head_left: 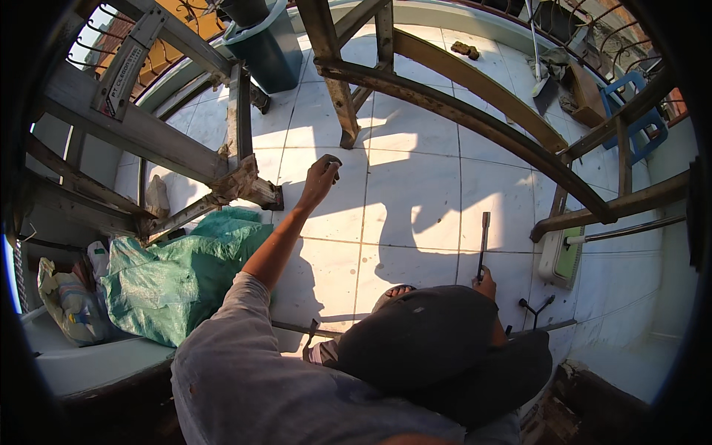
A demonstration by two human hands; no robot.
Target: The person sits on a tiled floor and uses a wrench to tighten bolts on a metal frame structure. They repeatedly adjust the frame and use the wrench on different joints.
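The person crouched low over the white tiled floor (415,193), a dark cap (423,337) covering the head and a grey sleeve (245,371) running up the left shoulder. The left arm stretched far forward, and the left hand (320,178) was closed around a small dark object (335,165), too small to name, held up just in front of the rusty metal frame (475,119). That frame curved across the floor in long brown bars, its near upright (340,96) standing just beyond the raised hand.

The right hand (487,283) showed only partly past the brim of the cap; it gripped the lower end of a long slim metal tool (483,241) that stood nearly upright, its head raised above the tiles. I could not tell more of how those fingers lay.

To the left, a crumpled green plastic sack (178,278) lay on the floor beside another bundled bag (70,300). A dark blue bin (263,41) stood at the far edge of the floor behind the frame. A blue plastic chair (641,122) sat at the far right by the railing, near a cardboard box (586,93). A thin metal rod (311,328) lay flat on the tiles close to the person's knees, and a bare foot in a sandal (397,292) showed just above the cap.
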